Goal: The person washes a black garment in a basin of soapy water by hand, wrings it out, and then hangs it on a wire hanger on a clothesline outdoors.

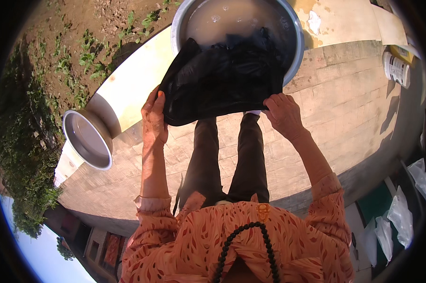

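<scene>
A dark wet cloth [223,81], perhaps a garment, is stretched between my two hands. My left hand [154,109] grips its left edge, with the thumb on top. At the near right corner, my right hand [283,113] pinches the fabric between thumb and fingers. The far end of the cloth hangs into a large metal basin [298,46], where it dips into murky brownish water [230,17] with a few bubbles. My trouser legs show below the cloth, which covers the near rim of the basin.
A smaller metal basin [108,152] holding cloudy liquid stands at the left on a pale ledge [142,74]. Plants grow in the soil [103,24] beyond it. Paving [340,95] stretches to the right, where a white bucket [396,70] lies tipped. Plastic bags [398,215] hang lower right.
</scene>
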The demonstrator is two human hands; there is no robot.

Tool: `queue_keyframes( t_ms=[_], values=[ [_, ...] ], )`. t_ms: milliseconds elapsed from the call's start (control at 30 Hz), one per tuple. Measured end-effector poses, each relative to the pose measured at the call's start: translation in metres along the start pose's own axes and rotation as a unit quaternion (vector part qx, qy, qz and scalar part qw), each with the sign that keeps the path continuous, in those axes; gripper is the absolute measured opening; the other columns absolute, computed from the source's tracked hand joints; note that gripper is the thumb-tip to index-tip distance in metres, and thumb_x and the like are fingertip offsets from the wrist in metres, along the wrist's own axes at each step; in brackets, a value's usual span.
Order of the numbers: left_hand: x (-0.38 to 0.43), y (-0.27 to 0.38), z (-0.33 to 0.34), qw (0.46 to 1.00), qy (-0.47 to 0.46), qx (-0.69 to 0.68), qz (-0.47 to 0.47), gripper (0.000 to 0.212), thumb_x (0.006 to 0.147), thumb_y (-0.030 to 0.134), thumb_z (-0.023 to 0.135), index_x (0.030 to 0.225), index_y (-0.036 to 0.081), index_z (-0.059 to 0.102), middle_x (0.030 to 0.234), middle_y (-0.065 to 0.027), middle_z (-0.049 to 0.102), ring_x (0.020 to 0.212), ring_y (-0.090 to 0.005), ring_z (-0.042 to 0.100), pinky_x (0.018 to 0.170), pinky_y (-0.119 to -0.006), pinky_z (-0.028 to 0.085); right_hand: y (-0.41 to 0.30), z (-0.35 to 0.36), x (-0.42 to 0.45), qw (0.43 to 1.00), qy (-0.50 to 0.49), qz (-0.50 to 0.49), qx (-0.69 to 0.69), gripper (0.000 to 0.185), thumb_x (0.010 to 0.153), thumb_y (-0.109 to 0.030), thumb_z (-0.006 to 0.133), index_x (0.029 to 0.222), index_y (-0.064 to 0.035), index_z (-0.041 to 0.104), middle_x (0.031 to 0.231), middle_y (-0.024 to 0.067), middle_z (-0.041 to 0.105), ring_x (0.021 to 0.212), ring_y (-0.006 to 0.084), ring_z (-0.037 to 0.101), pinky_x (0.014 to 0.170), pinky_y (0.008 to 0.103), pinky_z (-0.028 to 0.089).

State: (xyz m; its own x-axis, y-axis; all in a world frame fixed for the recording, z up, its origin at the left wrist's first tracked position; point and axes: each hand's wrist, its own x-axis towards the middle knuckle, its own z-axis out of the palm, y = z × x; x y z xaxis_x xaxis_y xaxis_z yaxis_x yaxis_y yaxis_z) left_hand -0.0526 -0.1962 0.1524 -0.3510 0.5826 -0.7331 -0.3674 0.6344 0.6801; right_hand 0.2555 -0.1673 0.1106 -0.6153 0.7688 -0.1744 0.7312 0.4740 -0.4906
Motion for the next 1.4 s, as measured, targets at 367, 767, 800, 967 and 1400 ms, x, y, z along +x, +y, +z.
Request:
queue_keyframes(
  t_ms=[367, 767, 800, 967, 1400],
  values=[
    [-0.008, -0.031, 0.028, 0.990, -0.081, 0.085, 0.077, 0.040, 0.089, 0.014, 0.046, 0.126, 0.000, 0.039, 0.110, -0.0064, 0.052, 0.099, -0.0105, 0.048, 0.087, -0.023, 0.037, 0.037, 0.032, 0.081, 0.940, -0.089, 0.308, -0.116, 0.032, 0.074, -0.012, 0.063, 0.097, -0.0018, 0.044, 0.099, 0.0190, 0.050, 0.089, 0.0336, 0.056, 0.072, 0.0397, 0.048],
    [-0.011, -0.034, 0.053, 0.985, -0.144, 0.059, 0.075, 0.040, 0.093, 0.018, 0.039, 0.130, 0.004, 0.035, 0.126, -0.0095, 0.043, 0.114, -0.0162, 0.041, 0.096, -0.026, 0.031, -0.021, -0.004, 0.084, 0.756, -0.042, 0.227, 0.613, 0.047, 0.064, 0.007, 0.044, 0.111, 0.0036, 0.049, 0.092, 0.0078, 0.059, 0.082, 0.0137, 0.055, 0.072, 0.0240, 0.044],
    [-0.013, -0.040, 0.059, 0.976, -0.145, 0.110, 0.120, 0.038, 0.092, 0.014, 0.039, 0.128, 0.004, 0.038, 0.122, -0.0116, 0.045, 0.111, -0.0180, 0.044, 0.094, -0.026, 0.032, -0.031, 0.005, 0.087, 0.784, -0.065, 0.218, 0.578, 0.046, 0.064, 0.007, 0.044, 0.110, 0.0035, 0.050, 0.091, 0.0084, 0.058, 0.083, 0.0142, 0.055, 0.073, 0.0244, 0.044],
    [-0.017, -0.069, 0.063, 0.933, -0.143, 0.223, 0.244, 0.035, 0.088, 0.004, 0.042, 0.123, 0.004, 0.044, 0.114, -0.0164, 0.048, 0.103, -0.0264, 0.050, 0.087, -0.029, 0.038, -0.040, 0.020, 0.089, 0.863, -0.106, 0.182, 0.459, 0.035, 0.073, -0.003, 0.051, 0.107, 0.0034, 0.051, 0.088, 0.0117, 0.057, 0.077, 0.0151, 0.057, 0.066, 0.0253, 0.047],
    [-0.034, -0.078, 0.055, 0.896, -0.169, 0.355, 0.206, 0.042, 0.082, -0.003, 0.046, 0.121, 0.010, 0.047, 0.119, -0.0191, 0.044, 0.106, -0.0347, 0.048, 0.085, -0.036, 0.042, -0.025, 0.048, 0.131, 0.773, -0.059, 0.322, 0.544, 0.042, 0.086, -0.035, 0.050, 0.064, 0.0005, 0.046, 0.052, 0.0050, 0.050, 0.043, 0.0128, 0.051, 0.037, 0.0263, 0.040]
  ],
)
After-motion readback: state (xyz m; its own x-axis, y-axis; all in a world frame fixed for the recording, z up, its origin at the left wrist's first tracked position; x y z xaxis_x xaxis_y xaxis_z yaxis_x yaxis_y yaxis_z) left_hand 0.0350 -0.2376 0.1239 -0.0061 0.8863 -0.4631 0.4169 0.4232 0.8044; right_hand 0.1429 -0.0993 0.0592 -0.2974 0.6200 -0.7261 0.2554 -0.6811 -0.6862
